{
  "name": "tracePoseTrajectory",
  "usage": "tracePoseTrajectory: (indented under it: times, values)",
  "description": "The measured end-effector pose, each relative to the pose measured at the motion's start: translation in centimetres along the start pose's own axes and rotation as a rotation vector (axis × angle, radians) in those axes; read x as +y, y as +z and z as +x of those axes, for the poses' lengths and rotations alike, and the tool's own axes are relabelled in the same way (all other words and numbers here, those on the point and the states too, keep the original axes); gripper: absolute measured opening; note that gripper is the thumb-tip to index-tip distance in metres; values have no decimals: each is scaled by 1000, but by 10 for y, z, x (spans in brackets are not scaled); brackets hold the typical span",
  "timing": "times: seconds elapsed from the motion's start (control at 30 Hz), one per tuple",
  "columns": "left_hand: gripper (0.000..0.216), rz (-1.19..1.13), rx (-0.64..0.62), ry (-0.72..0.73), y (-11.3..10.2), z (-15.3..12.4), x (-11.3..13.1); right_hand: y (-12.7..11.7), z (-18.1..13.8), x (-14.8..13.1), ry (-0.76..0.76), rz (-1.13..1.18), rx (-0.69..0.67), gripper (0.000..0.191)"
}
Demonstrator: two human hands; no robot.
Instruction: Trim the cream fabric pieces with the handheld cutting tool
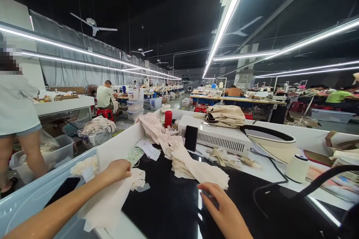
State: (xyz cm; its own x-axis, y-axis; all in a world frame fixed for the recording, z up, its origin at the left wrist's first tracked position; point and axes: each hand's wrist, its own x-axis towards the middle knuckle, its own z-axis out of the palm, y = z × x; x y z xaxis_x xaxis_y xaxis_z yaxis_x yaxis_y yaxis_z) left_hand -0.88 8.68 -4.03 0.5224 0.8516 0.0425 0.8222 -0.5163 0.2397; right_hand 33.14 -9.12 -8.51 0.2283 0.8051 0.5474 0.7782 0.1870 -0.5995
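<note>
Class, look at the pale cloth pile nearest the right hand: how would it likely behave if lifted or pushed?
The cloth pile would probably sag, since its thin edges look wavy. Its layers might slide apart, as no tie shows. The black tabletop looks glossy, so the pile may shift easily if pushed.

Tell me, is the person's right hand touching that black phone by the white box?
Apart. The head view shows the right hand nearer the camera than the black phone, with pale cloth plainly between them.
</note>
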Motion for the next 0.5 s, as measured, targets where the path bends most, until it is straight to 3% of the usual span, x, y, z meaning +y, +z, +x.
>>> tracePoseTrajectory:
  times: [0.27, 0.5]
  values:
    - [33, -114, 57, 7, -3, -14, -7, -4, -18, -38, -50, 29, -196, 24]
    - [35, -153, 97, -97, -2, -24, -24, -5, -29, -64, -98, 39, -294, 24]
